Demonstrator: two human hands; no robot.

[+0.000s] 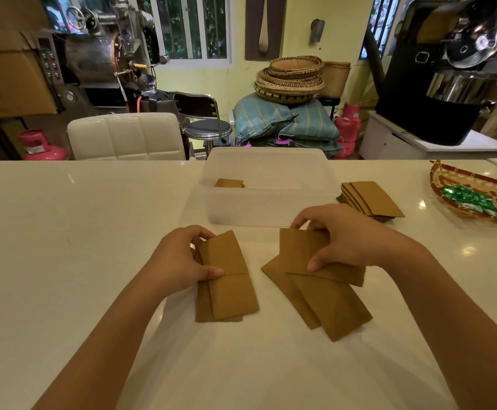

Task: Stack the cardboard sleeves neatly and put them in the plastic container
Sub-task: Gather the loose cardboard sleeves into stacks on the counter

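Note:
On the white counter, my left hand grips a small stack of flat brown cardboard sleeves at its upper left edge. My right hand pinches one sleeve on top of a loose, fanned pile of sleeves. Behind both hands stands the translucent plastic container, with a few sleeves lying inside at its left. Another fanned stack of sleeves rests to the right of the container.
A woven basket with green packets sits at the counter's far right. Beyond the counter's far edge are a white padded chair, a black stool, sacks, baskets and roasting machines.

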